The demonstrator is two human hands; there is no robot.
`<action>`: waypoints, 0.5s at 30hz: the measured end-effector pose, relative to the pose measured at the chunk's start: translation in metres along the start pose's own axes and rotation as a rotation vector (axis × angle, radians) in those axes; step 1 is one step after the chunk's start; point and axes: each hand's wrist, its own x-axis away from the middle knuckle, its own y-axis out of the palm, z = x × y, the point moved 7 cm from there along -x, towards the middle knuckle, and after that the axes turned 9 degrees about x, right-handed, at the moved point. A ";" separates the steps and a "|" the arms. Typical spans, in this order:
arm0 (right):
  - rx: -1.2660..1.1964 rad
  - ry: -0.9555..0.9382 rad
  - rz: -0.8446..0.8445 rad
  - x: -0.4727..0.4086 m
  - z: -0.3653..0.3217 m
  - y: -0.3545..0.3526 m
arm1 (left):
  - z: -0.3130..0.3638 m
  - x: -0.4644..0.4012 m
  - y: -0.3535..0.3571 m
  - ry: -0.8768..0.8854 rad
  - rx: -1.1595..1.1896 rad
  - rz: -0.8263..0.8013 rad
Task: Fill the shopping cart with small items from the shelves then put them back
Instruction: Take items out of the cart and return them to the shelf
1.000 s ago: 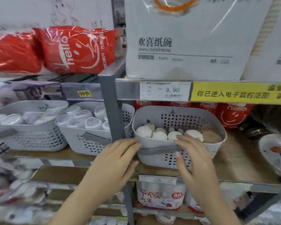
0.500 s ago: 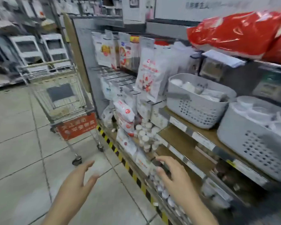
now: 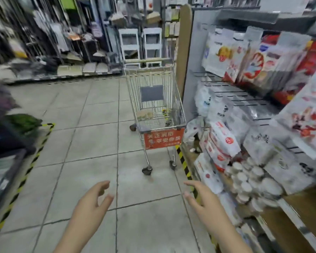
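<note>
A metal shopping cart (image 3: 154, 99) with a red sign on its front stands in the aisle ahead of me, beside the end of the shelving. A few small items (image 3: 146, 114) lie on its floor. My left hand (image 3: 93, 203) and my right hand (image 3: 202, 199) hang in front of me over the tiled floor, fingers loosely spread, both holding nothing. The cart is well beyond their reach. The shelves (image 3: 263, 125) on my right carry white packets, bagged goods and stacks of small white cups (image 3: 248, 181).
Yellow-black hazard tape (image 3: 182, 161) runs along the foot of the right shelving and along a display on the left (image 3: 26, 161). More racks and white step stools (image 3: 140, 44) stand behind the cart. Grey tiled floor (image 3: 91, 139) lies between me and the cart.
My view has swung left from the grey baskets on the shelf to the aisle and cart. Both hands left the basket and dropped lower, holding nothing.
</note>
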 end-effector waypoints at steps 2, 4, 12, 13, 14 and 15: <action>-0.040 0.016 0.015 -0.033 0.009 -0.003 | 0.014 -0.034 0.010 0.021 0.023 -0.007; -0.077 0.044 0.021 -0.071 0.017 -0.006 | 0.027 -0.072 0.021 0.039 0.058 -0.023; -0.118 0.045 0.022 -0.245 -0.007 -0.004 | 0.048 -0.215 0.021 0.004 0.099 -0.009; -0.115 0.017 0.009 -0.268 -0.018 0.000 | 0.043 -0.232 0.016 -0.014 0.106 0.002; -0.106 -0.011 -0.008 -0.290 -0.031 0.006 | 0.036 -0.247 0.010 -0.033 0.111 0.011; -0.100 -0.038 -0.022 -0.310 -0.045 0.011 | 0.028 -0.262 0.003 -0.052 0.113 0.019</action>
